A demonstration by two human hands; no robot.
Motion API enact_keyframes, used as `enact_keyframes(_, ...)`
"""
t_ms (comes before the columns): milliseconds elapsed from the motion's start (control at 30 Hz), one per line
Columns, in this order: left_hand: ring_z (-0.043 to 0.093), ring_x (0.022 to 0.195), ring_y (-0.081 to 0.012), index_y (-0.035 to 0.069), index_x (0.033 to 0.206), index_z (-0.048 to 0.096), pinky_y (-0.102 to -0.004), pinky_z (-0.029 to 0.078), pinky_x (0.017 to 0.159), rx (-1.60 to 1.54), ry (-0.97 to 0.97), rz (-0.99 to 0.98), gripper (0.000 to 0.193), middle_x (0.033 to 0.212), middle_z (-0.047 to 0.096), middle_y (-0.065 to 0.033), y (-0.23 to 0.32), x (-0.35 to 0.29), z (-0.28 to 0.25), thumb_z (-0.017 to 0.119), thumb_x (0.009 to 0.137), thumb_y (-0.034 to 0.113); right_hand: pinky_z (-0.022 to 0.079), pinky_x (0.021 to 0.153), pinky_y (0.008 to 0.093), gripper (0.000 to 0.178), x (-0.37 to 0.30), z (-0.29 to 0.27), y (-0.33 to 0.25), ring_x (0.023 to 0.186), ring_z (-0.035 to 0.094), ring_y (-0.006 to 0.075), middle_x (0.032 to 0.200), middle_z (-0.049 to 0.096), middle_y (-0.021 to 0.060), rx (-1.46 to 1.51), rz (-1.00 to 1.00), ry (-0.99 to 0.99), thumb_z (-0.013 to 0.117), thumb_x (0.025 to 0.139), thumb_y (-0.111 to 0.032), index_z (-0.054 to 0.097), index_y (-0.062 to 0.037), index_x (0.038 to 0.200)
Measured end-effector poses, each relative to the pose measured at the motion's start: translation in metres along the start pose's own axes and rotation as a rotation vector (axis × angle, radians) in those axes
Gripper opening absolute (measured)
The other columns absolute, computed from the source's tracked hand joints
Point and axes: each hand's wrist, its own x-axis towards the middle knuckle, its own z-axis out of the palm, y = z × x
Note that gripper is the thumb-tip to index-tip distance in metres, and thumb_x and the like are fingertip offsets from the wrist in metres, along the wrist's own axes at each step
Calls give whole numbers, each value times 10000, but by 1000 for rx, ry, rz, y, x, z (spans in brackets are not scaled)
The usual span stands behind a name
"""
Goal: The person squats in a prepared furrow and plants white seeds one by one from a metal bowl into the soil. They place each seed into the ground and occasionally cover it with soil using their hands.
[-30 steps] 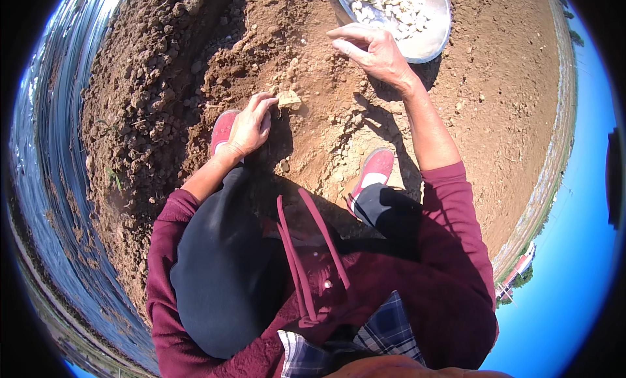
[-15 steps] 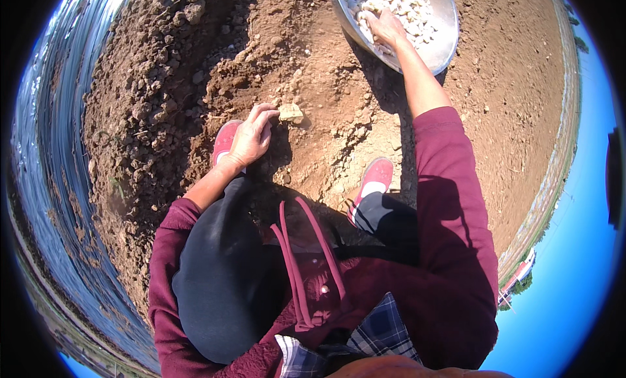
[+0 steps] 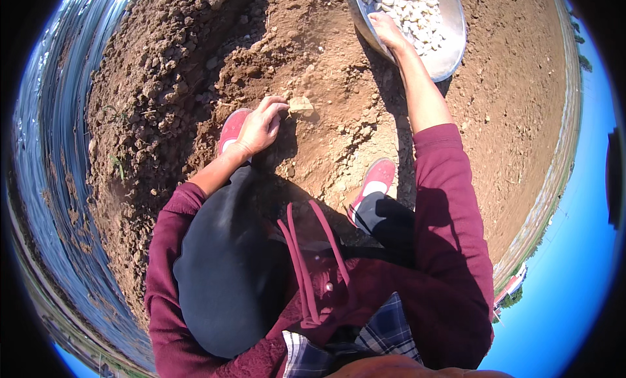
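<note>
My left hand (image 3: 262, 125) is low over the loose soil beside my left shoe, its fingers curled and pressed together. Their tips meet the edge of a pale yellowish clod (image 3: 301, 106); whatever they pinch, if anything, is hidden. My right arm reaches forward to a round metal basin (image 3: 451, 55) at the upper right. There my right hand (image 3: 388, 32) is closed over the basin's near left side, thumb and fingers partly inside. White pieces that look like garlic cloves (image 3: 417, 16) fill much of the basin, whose far rim is cut off.
Crumbly brown soil with a rough ridge of clods (image 3: 147, 85) lies on the left. Beyond it run strips of shiny plastic film (image 3: 52, 137). My red shoes (image 3: 233, 125) stand apart on the ground. Smoother soil (image 3: 521, 104) spreads to the right.
My right hand's fingers, earlier deeper among the cloves, are now nearer the basin's left wall. The basin sits slightly lower and further right in view. My left hand has shifted slightly forward.
</note>
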Motion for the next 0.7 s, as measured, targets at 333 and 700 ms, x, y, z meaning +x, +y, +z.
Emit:
enact_keyframes(333,620,1005,-327,42,1055,608,-360,520,815,-37,22,13,264,1156,581,-127,-2,-3,0,532,832,-78,382,459,229,294,-45,-5,-32,584,524,81,815,646,52,744,450,407,666,909,-311,638,-30,991)
enact_keyframes(700,635,955,-257,41,1061,614,-329,519,802,-88,36,9,274,1141,591,-117,-2,2,3,526,831,-78,581,717,335,247,-91,-25,-37,915,601,300,1155,551,269,1959,6,456,493,953,-121,520,56,1124)
